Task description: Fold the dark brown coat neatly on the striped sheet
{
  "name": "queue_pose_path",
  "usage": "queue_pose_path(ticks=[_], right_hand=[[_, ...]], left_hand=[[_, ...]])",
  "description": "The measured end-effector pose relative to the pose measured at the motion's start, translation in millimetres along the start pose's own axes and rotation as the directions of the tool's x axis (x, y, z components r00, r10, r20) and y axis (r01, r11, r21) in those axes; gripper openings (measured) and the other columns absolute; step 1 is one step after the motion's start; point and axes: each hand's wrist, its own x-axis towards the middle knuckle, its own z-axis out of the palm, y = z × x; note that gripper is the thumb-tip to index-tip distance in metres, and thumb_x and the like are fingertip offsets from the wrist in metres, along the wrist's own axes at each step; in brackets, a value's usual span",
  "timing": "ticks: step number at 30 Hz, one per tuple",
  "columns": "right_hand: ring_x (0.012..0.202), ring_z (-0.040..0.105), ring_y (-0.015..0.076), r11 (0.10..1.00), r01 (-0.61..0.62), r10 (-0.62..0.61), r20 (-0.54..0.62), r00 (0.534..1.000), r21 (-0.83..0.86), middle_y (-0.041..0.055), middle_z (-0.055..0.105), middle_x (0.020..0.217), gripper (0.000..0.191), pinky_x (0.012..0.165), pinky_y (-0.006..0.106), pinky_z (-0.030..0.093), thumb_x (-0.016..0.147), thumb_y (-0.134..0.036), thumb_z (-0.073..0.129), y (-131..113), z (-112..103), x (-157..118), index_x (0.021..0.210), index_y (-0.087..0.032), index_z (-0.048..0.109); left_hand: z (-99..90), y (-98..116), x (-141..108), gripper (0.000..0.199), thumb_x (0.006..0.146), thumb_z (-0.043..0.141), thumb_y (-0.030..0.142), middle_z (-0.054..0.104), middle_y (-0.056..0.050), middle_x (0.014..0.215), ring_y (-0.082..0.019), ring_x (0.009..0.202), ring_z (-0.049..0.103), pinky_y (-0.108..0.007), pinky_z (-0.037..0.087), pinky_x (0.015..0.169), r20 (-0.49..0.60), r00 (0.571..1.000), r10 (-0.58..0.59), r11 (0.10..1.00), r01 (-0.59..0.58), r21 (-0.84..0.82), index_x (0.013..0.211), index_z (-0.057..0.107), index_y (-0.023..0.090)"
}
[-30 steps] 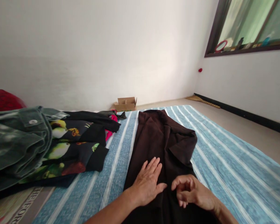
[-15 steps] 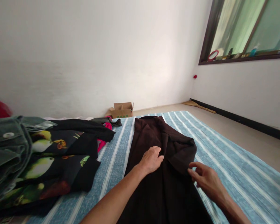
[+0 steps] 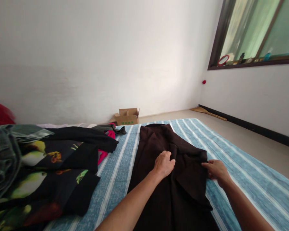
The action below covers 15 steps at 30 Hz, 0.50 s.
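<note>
A dark brown garment (image 3: pixel 154 192) lies lengthwise on the blue-and-white striped bed cover (image 3: pixel 120 160), its far end near the bed's far edge. My left hand (image 3: pixel 164 164) is on the middle of it, fingers curled and closed on a fold of cloth. At the garment's right side, my right hand (image 3: pixel 216 170) pinches the edge of a part that spreads out to the right. A folded-looking corner of that part hangs toward me below the right hand. The fingertips of the left hand are partly hidden.
To the left lies a heap of clothes: a black garment with a fruit-like print (image 3: pixel 60 173), a grey-green denim piece (image 3: pixel 2 160) and a pink cloth (image 3: pixel 102 155). An open cardboard box (image 3: pixel 127 118) stands by the wall. A broom (image 3: pixel 207 112) lies on the floor.
My right hand has moved outward and slightly up, drawing the garment's right part out flatter. My left hand has shifted a little right. The view has turned slightly left.
</note>
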Motion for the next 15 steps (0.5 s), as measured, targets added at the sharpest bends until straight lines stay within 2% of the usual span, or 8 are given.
queue_pose_path(ticks=[4, 6, 8, 12, 15], right_hand=[[0.043, 0.045, 0.0124, 0.983, 0.155, -0.167, -0.133, 0.977, -0.095, -0.0021, 0.045, 0.044, 0.020, 0.041, 0.024, 0.031, 0.064, -0.028, 0.055, -11, 2, -2, 0.049, -0.020, 0.045], [0.045, 0.042, 0.0121, 0.974, 0.217, -0.226, -0.184, 0.957, -0.069, -0.0027, 0.043, 0.045, 0.019, 0.042, 0.024, 0.029, 0.065, -0.030, 0.053, -24, 4, -8, 0.051, -0.020, 0.045], [0.046, 0.042, 0.0121, 0.958, 0.285, -0.283, -0.203, 0.937, -0.020, -0.0032, 0.042, 0.047, 0.017, 0.043, 0.024, 0.029, 0.065, -0.031, 0.052, -42, 7, -16, 0.054, -0.020, 0.046], [0.049, 0.040, 0.0113, 0.897, 0.441, -0.432, -0.157, 0.888, 0.029, -0.0044, 0.041, 0.050, 0.015, 0.047, 0.024, 0.030, 0.066, -0.031, 0.050, -85, 21, -31, 0.058, -0.019, 0.046], [0.053, 0.041, 0.0109, 0.806, 0.591, -0.592, -0.078, 0.802, -0.035, -0.0043, 0.042, 0.055, 0.012, 0.051, 0.023, 0.031, 0.068, -0.028, 0.049, -114, 42, -45, 0.062, -0.018, 0.045]], left_hand=[[-5.0, -4, 6, 0.014, 0.070, 0.059, 0.021, 0.066, -0.007, 0.086, -0.021, 0.083, 0.060, -0.031, 0.044, 0.078, 0.002, 0.998, -0.061, 0.983, 0.061, -0.171, 0.081, 0.064, 0.015], [-7.7, -6, 8, 0.006, 0.069, 0.059, 0.020, 0.065, -0.005, 0.077, -0.020, 0.080, 0.060, -0.029, 0.045, 0.074, 0.013, 0.995, -0.104, 0.955, 0.103, -0.279, 0.070, 0.063, 0.015], [-9.5, -7, 10, 0.008, 0.070, 0.059, 0.022, 0.063, -0.003, 0.071, -0.019, 0.075, 0.059, -0.027, 0.046, 0.067, 0.030, 0.987, -0.155, 0.906, 0.154, -0.393, 0.067, 0.062, 0.015], [-11.5, -11, 14, 0.015, 0.072, 0.061, 0.028, 0.062, -0.004, 0.075, -0.018, 0.072, 0.060, -0.023, 0.045, 0.054, 0.075, 0.962, -0.262, 0.748, 0.251, -0.614, 0.077, 0.061, 0.014], [-14.9, -16, 19, 0.028, 0.076, 0.057, 0.040, 0.063, -0.008, 0.080, -0.018, 0.074, 0.061, -0.024, 0.047, 0.055, 0.113, 0.936, -0.334, 0.589, 0.300, -0.750, 0.082, 0.058, 0.013]])
